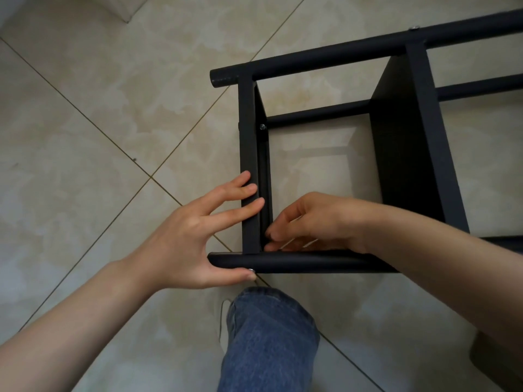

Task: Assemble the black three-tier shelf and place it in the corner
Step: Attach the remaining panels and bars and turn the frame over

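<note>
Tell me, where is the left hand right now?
In the head view the left hand sits left of centre, fingers on the shelf, thumb on its near pole by a screw, just left of the right hand.

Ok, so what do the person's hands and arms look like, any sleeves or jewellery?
Both the left hand and right hand are bare, without gloves, rings or a watch. The forearms show no sleeves within the frame. Blue jeans show below.
</note>
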A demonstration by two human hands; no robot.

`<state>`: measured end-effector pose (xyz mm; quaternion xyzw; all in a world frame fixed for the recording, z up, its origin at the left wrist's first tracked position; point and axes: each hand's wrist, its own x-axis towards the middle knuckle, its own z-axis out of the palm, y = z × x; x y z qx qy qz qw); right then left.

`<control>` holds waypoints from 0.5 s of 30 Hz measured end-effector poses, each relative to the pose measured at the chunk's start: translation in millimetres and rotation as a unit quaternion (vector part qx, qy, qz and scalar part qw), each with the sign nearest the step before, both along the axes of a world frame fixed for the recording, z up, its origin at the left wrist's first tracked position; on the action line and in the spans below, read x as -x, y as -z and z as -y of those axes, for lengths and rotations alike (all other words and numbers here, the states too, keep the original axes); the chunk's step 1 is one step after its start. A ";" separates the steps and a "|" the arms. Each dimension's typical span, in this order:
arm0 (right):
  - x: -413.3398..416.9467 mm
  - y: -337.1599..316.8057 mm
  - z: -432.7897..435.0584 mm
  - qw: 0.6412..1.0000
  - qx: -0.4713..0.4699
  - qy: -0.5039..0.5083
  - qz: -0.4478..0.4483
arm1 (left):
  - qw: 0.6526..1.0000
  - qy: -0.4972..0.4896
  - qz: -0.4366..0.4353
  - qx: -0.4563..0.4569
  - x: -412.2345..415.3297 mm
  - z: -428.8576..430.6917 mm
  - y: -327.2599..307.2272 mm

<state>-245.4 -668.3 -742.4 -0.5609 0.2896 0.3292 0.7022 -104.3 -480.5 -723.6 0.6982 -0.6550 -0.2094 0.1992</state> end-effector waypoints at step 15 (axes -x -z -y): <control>-20.4 16.7 4.0 0.997 -0.010 -0.071 0.037 | 0.999 0.000 -0.038 0.021 2.8 -0.3 11.1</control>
